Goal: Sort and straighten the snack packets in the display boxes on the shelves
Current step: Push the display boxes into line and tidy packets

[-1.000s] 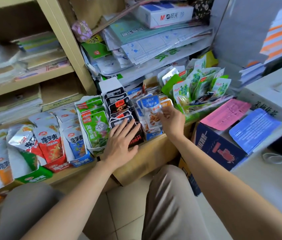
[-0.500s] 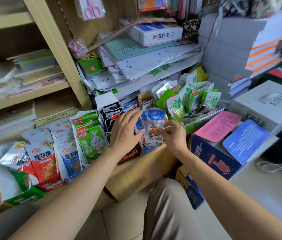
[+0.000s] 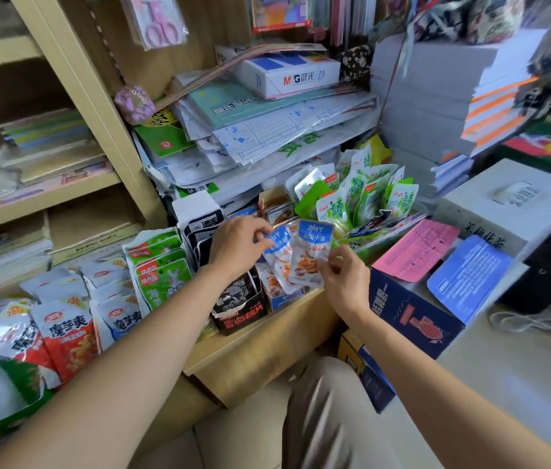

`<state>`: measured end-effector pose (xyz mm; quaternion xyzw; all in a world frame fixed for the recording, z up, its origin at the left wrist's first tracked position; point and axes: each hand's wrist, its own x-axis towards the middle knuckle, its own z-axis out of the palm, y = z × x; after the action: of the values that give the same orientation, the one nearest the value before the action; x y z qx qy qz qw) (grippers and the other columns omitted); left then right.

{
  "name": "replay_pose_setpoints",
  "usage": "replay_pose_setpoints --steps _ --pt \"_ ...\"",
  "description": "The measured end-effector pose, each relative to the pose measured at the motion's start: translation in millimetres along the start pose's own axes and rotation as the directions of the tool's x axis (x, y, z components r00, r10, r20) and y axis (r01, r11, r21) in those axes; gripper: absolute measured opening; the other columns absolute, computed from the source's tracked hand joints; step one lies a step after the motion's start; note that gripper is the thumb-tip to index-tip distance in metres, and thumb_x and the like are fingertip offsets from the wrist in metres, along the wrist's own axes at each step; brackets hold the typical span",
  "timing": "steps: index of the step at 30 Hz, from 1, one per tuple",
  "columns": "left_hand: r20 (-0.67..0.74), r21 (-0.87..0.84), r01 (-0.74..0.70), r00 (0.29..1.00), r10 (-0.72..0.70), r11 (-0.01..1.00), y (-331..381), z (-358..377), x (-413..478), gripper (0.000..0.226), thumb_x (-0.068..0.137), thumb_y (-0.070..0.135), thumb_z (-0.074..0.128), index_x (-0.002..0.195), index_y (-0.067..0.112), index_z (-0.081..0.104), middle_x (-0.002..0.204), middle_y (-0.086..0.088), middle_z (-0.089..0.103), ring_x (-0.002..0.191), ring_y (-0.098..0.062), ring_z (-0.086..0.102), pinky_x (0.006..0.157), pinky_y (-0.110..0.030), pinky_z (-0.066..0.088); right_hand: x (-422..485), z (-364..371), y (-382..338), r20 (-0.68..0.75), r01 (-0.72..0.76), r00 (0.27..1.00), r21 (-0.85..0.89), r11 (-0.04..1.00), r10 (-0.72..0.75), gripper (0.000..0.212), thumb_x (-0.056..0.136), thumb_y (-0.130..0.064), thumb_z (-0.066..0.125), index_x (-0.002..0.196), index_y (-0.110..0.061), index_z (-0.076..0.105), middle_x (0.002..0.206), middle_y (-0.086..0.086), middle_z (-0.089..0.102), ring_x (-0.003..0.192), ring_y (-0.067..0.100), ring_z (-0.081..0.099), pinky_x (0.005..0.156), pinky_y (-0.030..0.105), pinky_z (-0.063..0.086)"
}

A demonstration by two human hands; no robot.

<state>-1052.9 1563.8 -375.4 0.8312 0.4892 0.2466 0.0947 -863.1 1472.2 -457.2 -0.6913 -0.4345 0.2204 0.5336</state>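
Two blue-and-white fish snack packets stand lifted above their small blue display box (image 3: 279, 296) on the low shelf. My left hand (image 3: 238, 243) pinches the top corner of the left packet (image 3: 279, 255). My right hand (image 3: 343, 277) pinches the lower right edge of the right packet (image 3: 311, 252). A black display box (image 3: 238, 304) of dark packets sits under my left wrist. Green rabbit packets (image 3: 162, 275) stand to its left, then red and blue konjac packets (image 3: 71, 330). Green-and-white packets (image 3: 358, 198) fan out behind on the right.
Stacks of exercise books and a white paper ream (image 3: 287, 76) lie piled above the snacks. A dark blue carton (image 3: 413, 313) with pink and blue flaps stands right of the shelf. A white box (image 3: 511, 204) sits behind it. The shelf's front edge (image 3: 267, 336) runs below the boxes.
My left hand left the black box and moved right to take the top of a blue packet. Both hands raised the blue packets. The camera tilted upward.
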Motion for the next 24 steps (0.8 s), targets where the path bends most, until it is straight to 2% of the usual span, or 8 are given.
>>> replay_pose_setpoints --steps 2,3,8,10,15,20,22,24 --pt "-0.081 0.000 0.004 0.997 -0.004 1.000 -7.7 -8.8 -0.7 0.017 0.084 0.021 0.080 0.101 0.023 0.078 0.081 0.010 0.064 0.072 -0.013 0.061 0.065 -0.026 0.049 -1.4 -3.8 -4.0 -0.083 -0.009 0.996 0.041 0.999 0.013 0.014 0.091 -0.019 0.071 0.097 -0.018 0.059 0.096 0.001 0.073 0.085 0.012 0.070 0.074 0.042 0.062" --pt "-0.120 0.024 -0.003 0.993 0.006 1.000 -11.9 -13.4 -0.9 0.018 0.084 0.019 0.080 0.101 0.022 0.079 0.081 0.009 0.065 0.072 -0.014 0.060 0.065 -0.026 0.047 -2.8 -7.0 -5.2 -0.117 -0.008 0.993 0.060 0.998 0.015 0.013 0.092 -0.017 0.071 0.097 -0.017 0.059 0.094 -0.001 0.071 0.086 0.012 0.069 0.075 0.041 0.062" --pt "-0.206 0.186 -0.071 0.972 0.110 0.980 -21.7 -17.0 -4.3 0.015 0.081 0.016 0.081 0.096 0.018 0.079 0.076 0.003 0.067 0.075 -0.019 0.057 0.075 -0.032 0.040 -17.9 -19.2 -4.8 -0.159 0.035 0.987 0.126 0.991 -0.014 0.014 0.092 -0.016 0.070 0.093 -0.019 0.056 0.093 -0.005 0.070 0.089 0.004 0.069 0.070 0.028 0.061" --pt "-0.175 0.252 -0.097 0.974 0.143 0.963 -18.2 -11.3 -7.7 0.016 0.081 0.021 0.080 0.097 0.022 0.079 0.080 0.005 0.069 0.081 -0.019 0.058 0.077 -0.031 0.035 -24.5 -20.5 -5.1 -0.144 0.049 0.989 0.135 0.990 -0.030 0.015 0.092 -0.014 0.071 0.092 -0.019 0.056 0.094 -0.006 0.070 0.090 0.003 0.069 0.070 0.025 0.061" --pt "-0.059 0.415 -0.036 0.996 0.066 0.909 -6.4 -4.3 -11.6 0.025 0.086 0.033 0.076 0.110 0.028 0.073 0.100 0.007 0.073 0.100 -0.019 0.057 0.092 -0.038 0.039 -37.9 -25.7 5.6 -0.186 0.005 0.982 0.139 0.990 0.021 0.015 0.090 -0.017 0.074 0.091 -0.020 0.059 0.092 -0.010 0.069 0.088 0.006 0.070 0.073 0.034 0.062" --pt "0.045 0.563 -0.122 0.992 0.117 0.817 4.1 -1.0 -10.5 0.059 0.088 0.035 0.071 0.143 0.032 0.051 0.116 0.002 0.067 0.104 -0.020 0.055 0.088 -0.038 0.038 -52.7 -32.1 21.5 -0.217 -0.081 0.970 0.154 0.985 0.114 0.015 0.089 -0.021 0.075 0.092 -0.021 0.060 0.094 -0.007 0.069 0.089 0.007 0.069 0.076 0.038 0.062" --pt "0.106 0.592 -0.175 0.984 0.140 0.787 6.0 2.3 -11.5 0.050 0.091 0.034 0.067 0.140 0.034 0.056 0.125 -0.001 0.059 0.112 -0.021 0.050 0.093 -0.039 0.037 -56.9 -32.3 24.8 -0.208 -0.089 0.971 0.153 0.984 0.120 0.015 0.089 -0.023 0.074 0.094 -0.019 0.061 0.096 -0.007 0.069 0.089 0.006 0.069 0.075 0.036 0.062" --pt "0.120 0.557 -0.172 0.985 0.126 0.812 8.4 6.1 -12.7 0.039 0.090 0.040 0.062 0.129 0.032 0.066 0.134 -0.002 0.053 0.121 -0.023 0.046 0.099 -0.042 0.037 -59.0 -32.8 26.6 -0.211 -0.089 0.970 0.149 0.985 0.120 0.015 0.090 -0.023 0.074 0.095 -0.018 0.061 0.096 -0.006 0.069 0.088 0.005 0.069 0.074 0.035 0.062"
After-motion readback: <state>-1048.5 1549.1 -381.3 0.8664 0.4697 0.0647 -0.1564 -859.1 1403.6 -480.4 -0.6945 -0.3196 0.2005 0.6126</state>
